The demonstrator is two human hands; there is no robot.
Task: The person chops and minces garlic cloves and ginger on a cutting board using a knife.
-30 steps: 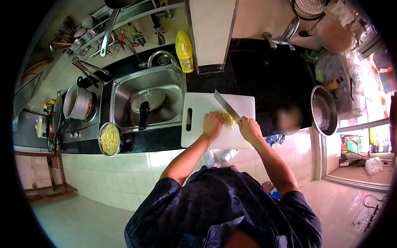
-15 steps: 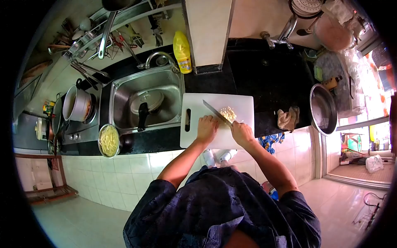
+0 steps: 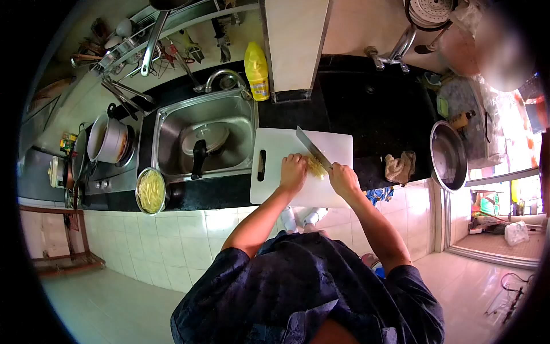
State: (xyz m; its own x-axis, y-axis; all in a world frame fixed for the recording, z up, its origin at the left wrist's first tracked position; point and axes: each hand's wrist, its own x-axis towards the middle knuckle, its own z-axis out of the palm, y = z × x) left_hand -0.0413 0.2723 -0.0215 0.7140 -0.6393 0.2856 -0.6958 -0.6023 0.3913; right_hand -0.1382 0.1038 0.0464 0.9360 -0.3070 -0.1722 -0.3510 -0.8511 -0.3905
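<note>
A white cutting board (image 3: 272, 189) lies across the counter edge in front of me. My right hand (image 3: 344, 178) is closed round the handle of a kitchen knife (image 3: 311, 147), whose blade points up and to the left. Beneath and beside the blade is a small pile of chopped pale-yellow pieces (image 3: 316, 168); their kind is not clear. My left hand (image 3: 294, 171) has its fingers bent and together against the pile's left side, close to the blade. Its fingertips are partly hidden.
Left of the board is a steel sink (image 3: 166, 135) holding a lidded pan (image 3: 209, 139). A bowl of pale-yellow shreds (image 3: 151, 192) sits at the counter's front edge. To the right are a crumpled cloth (image 3: 399, 167) and a metal basin (image 3: 448, 155). A yellow bottle (image 3: 256, 71) stands behind.
My left hand has moved right and up against the chopped pieces. The knife has shifted right and turned steeper, with its blade now over the pile's right side.
</note>
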